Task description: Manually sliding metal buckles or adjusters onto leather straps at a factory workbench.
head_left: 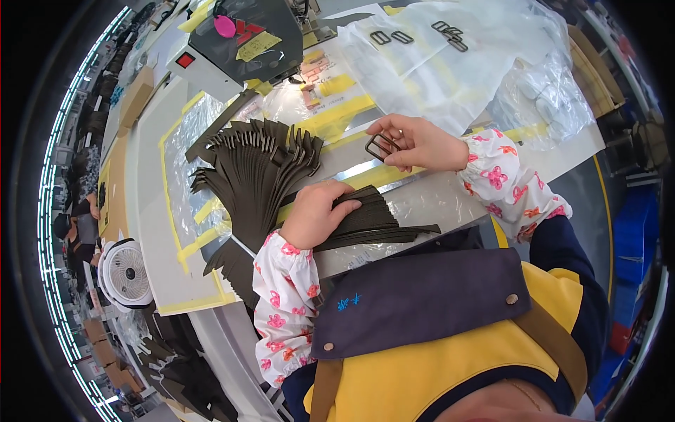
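Nearest you, your left hand (314, 211) presses flat on a stack of dark olive woven webbing straps (369, 219); its grip is not clenched around anything, the fingers simply lie spread on the top strap. The straps are thin, matte and ribbed, cut to equal lengths, with their ends running off toward your right.

Just beyond that stack, your right hand (422, 143) pinches a dark rectangular metal slide buckle (382, 146) between thumb and fingertips, holding it just above the tabletop (450, 197), which is covered in clear, glossy plastic film.

To the left of the stack, a large fan of the same olive straps (256, 165) lies spread out. I cannot tell whether any of them carries a buckle, so judging by this, most of the work may remain, and the strap under your left hand looks like the one in hand.

Farther from the stack, 5 more dark buckles (422, 34) rest on a crinkled translucent white plastic bag (457, 63). Far beyond the fan sits a grey machine head (246, 35).
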A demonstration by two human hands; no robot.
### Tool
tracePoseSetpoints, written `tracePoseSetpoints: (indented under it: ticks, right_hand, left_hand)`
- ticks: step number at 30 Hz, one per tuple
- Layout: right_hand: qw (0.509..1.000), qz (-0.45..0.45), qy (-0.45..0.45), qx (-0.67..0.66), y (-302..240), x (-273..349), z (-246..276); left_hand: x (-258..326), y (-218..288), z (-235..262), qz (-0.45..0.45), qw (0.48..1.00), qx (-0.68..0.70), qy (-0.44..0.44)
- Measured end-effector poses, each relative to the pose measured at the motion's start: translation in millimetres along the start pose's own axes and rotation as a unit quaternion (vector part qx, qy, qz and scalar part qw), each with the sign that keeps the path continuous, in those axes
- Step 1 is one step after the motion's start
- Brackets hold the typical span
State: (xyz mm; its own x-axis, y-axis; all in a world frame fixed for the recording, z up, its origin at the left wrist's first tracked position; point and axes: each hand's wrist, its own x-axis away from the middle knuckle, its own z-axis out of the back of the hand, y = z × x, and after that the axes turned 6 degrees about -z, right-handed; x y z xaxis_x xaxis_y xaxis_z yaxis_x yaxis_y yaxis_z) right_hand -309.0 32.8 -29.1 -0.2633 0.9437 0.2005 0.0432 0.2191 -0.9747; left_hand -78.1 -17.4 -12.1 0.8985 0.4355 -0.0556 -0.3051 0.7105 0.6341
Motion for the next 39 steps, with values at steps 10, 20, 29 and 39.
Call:
tracePoseSetpoints:
  ticks: [10,20,29,39]
  right_hand:
    - [0.976,0.069,-0.027,0.204,-30.8,-10.5,6.4]
    - [0.998,0.041,0.002,0.045,-10.8,-13.6,-1.0]
    - [0.999,-0.023,-0.029,0.018,-10.4,-8.7,-1.6]
    - [0.999,0.013,-0.018,0.039,-7.7,-22.9,-10.5]
  left_hand:
    - [6.7,1.8,3.9,0.026,0.996,0.042,0.078]
    - [-4.3,-3.3,7.0,0.017,1.000,0.007,-0.013]
    - [-10.8,-7.9,12.2,0.020,0.998,0.033,-0.049]
    - [-7.5,-19.7,-1.4,0.037,0.970,-0.038,0.236]
